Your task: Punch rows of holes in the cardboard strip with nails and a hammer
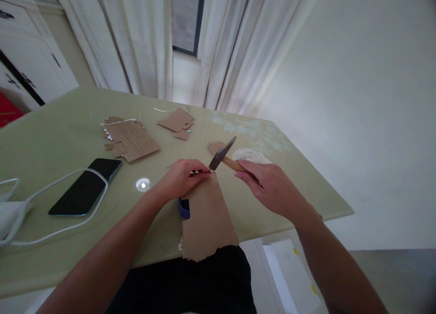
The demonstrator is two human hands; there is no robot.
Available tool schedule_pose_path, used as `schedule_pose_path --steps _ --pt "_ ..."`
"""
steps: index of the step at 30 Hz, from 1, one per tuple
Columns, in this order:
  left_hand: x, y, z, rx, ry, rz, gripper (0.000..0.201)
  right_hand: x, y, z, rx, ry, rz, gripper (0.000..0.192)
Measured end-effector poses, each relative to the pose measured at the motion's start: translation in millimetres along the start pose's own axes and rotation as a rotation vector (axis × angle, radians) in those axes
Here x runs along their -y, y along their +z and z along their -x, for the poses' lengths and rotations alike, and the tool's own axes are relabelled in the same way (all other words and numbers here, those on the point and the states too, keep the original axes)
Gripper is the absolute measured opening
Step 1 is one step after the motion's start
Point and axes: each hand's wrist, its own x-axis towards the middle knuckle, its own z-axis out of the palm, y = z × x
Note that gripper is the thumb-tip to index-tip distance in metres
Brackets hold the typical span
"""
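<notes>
A hammer [232, 163] with a wooden handle and a dark metal head is gripped in my right hand [272, 184]. Its head reaches down to the fingertips of my left hand [182, 180]. Those fingers are pinched together at the far edge of a torn brown cardboard piece [211, 214]; whatever small thing is between them, I cannot make out. The cardboard stretches from there over the table's near edge toward my lap. From under its left side a blue object [184, 208] peeks out, mostly covered.
On the glossy pale green table [136, 232] lie a black phone [85, 189], a white cable [57, 232] and a small shiny round disc [142, 184]. Cardboard with writing [132, 139], more cardboard scraps [176, 120] and a clear plastic piece [250, 155] are farther back. A wall [368, 123] stands right.
</notes>
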Motion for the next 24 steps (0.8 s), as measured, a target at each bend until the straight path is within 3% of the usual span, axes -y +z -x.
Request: schedule_pose_path --steps 4,10,16,24 --pt "0.9 -0.1 -0.8 0.017 0.009 -0.003 0.018 3.4 6.2 -1.2 0.147 0.012 0.072 0.030" --pt "2.6 2.3 -0.7 0.005 0.017 0.014 0.017 3.1 -0.5 -1.2 -0.040 0.026 0.022 0.029" --pt "0.0 0.7 -1.2 0.032 0.026 -0.005 0.018 2.9 16.7 -0.4 0.112 0.012 0.128 0.028" --pt "3.0 2.9 -0.9 0.037 -0.012 0.052 0.016 3.8 10.8 2.6 -0.004 0.043 -0.009 0.029"
